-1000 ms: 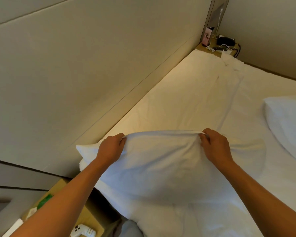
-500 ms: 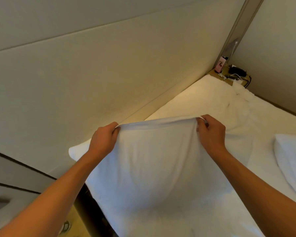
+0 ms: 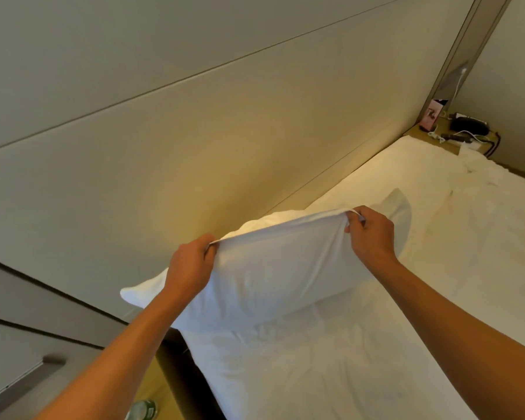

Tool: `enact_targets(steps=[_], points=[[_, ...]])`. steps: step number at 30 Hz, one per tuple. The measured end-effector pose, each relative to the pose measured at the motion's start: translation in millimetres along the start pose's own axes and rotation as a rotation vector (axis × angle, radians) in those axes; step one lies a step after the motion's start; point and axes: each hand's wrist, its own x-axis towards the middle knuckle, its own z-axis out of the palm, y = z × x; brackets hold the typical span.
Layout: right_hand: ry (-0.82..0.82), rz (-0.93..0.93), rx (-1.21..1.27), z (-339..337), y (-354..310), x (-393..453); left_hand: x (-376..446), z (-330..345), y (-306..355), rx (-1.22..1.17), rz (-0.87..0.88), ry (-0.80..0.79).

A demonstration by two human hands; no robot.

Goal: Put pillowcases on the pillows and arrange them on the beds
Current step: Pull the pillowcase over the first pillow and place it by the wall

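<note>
A white pillow in its white pillowcase [image 3: 273, 274] is held up over the near left corner of the bed [image 3: 437, 237], close to the padded headboard wall. My left hand [image 3: 191, 268] pinches the case's upper edge at the left. My right hand [image 3: 372, 234] pinches the same edge at the right. The pillow hangs below both hands, tilted, its lower left corner sticking out past my left forearm. The bed sheet under it is white and wrinkled.
The beige padded wall [image 3: 194, 131] runs along the bed's left side. A far nightstand [image 3: 455, 134] holds a black device, cables and a pink box. At lower left are a drawer handle [image 3: 28, 377] and a wooden surface with a small round object [image 3: 141, 409].
The pillow has been lifted and carried toward the headboard wall, both hands holding the case's edge throughout. The view has swung left, so the second pillow at the right is out of sight.
</note>
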Motion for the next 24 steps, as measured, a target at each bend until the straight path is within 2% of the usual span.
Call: enact_targets(steps=[3, 11, 17, 24], points=[[0.038, 0.043, -0.01, -4.5, 7.3, 24.5, 14.6, 18.1, 14.0, -0.042, -0.007, -0.026], [0.028, -0.038, 0.076, -5.5, -22.3, 57.2, 28.4, 8.7, 7.6, -0.163, -0.041, 0.054], [-0.141, -0.004, -0.112, 13.3, 49.6, 62.1, 28.1, 83.2, -7.0, -0.202, -0.106, -0.103], [-0.17, 0.051, -0.115, 36.9, 82.1, 58.8, 44.1, 101.1, -27.5, -0.199, -0.125, -0.058]])
